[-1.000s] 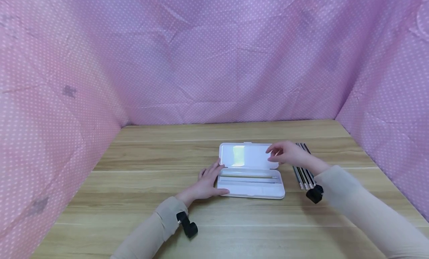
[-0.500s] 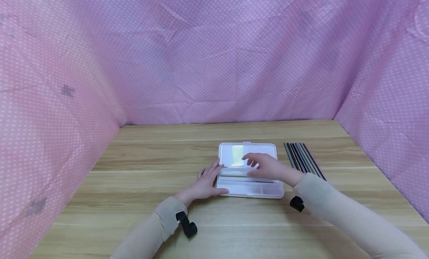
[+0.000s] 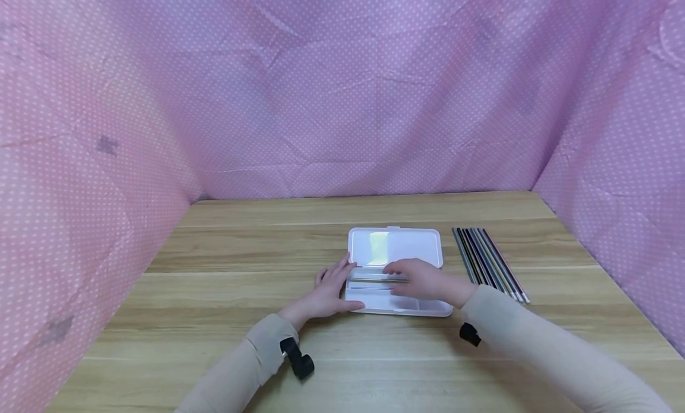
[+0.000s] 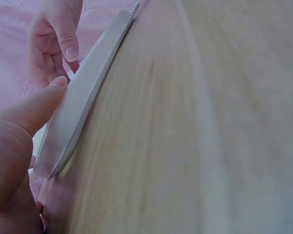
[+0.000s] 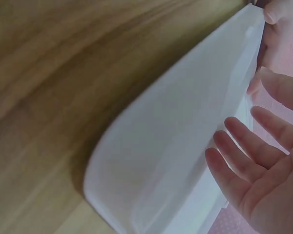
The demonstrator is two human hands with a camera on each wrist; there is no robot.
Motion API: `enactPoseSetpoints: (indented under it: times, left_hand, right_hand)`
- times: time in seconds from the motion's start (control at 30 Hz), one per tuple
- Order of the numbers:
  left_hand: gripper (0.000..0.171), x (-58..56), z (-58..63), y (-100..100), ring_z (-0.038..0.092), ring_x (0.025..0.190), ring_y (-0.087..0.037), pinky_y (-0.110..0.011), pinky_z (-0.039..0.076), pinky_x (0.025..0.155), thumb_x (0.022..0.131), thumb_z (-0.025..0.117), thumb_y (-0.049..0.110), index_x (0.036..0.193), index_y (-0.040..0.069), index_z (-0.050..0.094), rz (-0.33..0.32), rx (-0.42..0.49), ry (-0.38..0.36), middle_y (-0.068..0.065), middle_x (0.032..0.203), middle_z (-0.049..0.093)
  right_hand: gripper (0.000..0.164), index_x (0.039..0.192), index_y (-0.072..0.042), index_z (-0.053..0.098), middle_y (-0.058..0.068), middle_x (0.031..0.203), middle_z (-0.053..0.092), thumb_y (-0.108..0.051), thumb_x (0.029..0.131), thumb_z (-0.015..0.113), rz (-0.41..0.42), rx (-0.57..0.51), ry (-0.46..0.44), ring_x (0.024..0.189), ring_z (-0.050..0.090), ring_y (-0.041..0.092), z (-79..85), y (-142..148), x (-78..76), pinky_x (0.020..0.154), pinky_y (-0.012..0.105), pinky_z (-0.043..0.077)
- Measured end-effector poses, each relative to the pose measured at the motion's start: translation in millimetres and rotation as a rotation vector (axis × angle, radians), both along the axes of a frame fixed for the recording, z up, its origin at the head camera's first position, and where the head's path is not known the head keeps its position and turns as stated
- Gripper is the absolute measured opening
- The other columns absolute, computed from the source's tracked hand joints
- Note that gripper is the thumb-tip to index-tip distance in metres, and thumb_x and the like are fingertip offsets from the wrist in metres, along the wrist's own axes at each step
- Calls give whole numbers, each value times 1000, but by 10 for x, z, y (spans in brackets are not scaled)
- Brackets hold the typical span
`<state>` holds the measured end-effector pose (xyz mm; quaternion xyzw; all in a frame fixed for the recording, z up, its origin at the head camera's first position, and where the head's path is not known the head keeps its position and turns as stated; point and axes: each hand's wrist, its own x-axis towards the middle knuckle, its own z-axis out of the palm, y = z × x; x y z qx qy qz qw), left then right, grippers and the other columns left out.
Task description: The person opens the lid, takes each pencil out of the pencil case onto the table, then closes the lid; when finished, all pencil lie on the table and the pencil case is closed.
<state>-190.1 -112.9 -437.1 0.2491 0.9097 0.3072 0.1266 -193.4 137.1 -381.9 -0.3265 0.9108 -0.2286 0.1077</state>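
A white plastic pencil case (image 3: 374,302) lies opened flat on the table, its lid (image 3: 414,245) folded back on the far side. One gold-toned pencil (image 3: 366,280) lies lengthwise in its tray. My left hand (image 3: 323,295) holds the left end of the case, thumb at the front corner and fingers along the side toward the hinge. Over the right part of the tray hovers my right hand (image 3: 420,279), palm down and fingers loosely bent. The right wrist view shows nothing between the fingers (image 5: 239,156) of that hand.
Several pencils (image 3: 481,258) in dark and muted colours lie side by side to the right of the case, eraser ends toward me. The wooden table (image 3: 257,235) meets a pink dotted cloth (image 3: 342,104) at the back and sides.
My right hand has moved left from the lid's right edge and down over the tray, uncovering more of the pencil row. My left hand has stayed on the case.
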Motion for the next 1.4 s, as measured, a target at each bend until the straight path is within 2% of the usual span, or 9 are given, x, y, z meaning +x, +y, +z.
enactPoseSetpoints:
  times: [0.1,0.37,0.7,0.87,1.03,1.23,1.4]
  left_hand:
    - [86,1,7,-3,8,146,-32,-58,1,113,82,69,46,149,14,26,-2,3,-3,-4,161,-2]
    - [87,4,28,-8,8,146,-33,-58,0,113,82,69,46,149,13,26,-4,14,-16,-4,161,-1]
    - [87,6,27,-10,9,145,-36,-58,0,113,82,69,46,149,12,25,-7,11,-16,-4,161,-2]
    - [85,7,28,-11,9,145,-35,-58,0,112,82,70,45,149,13,26,-10,19,-14,-4,161,-2]
    - [84,9,40,-8,10,144,-37,-59,-1,112,82,70,43,148,14,27,-15,34,-16,-6,161,-1]
    - [84,-1,32,-11,10,145,-36,-58,-1,112,82,70,44,148,15,27,-8,27,-17,-5,161,0]
    - [85,-6,31,-8,10,145,-36,-58,-1,112,82,70,45,149,14,27,-7,21,-18,-5,161,-1]
  right_hand:
    - [36,118,0,61,12,114,66,-15,86,69,13,15,16,109,60,29,-25,-8,7,96,46,46]
    - [34,120,-5,62,7,117,65,-17,89,65,-41,78,-53,113,58,25,-56,-41,33,100,45,43]
    - [27,115,-6,64,5,111,67,-12,90,63,-23,70,5,107,61,23,-108,-40,4,96,42,46]
    - [23,111,-4,66,5,103,69,-12,90,64,4,44,78,99,63,22,-114,-27,-34,91,40,49]
    - [21,108,-5,68,2,97,69,-9,88,66,7,49,103,92,64,17,-112,-28,-63,87,38,51]
    - [21,104,-10,69,-3,88,68,-6,83,70,-34,67,72,81,59,10,-109,-47,-123,83,35,51]
    - [20,101,-9,70,-5,83,67,-7,81,73,-14,72,51,76,57,7,-102,-37,-181,78,32,50]
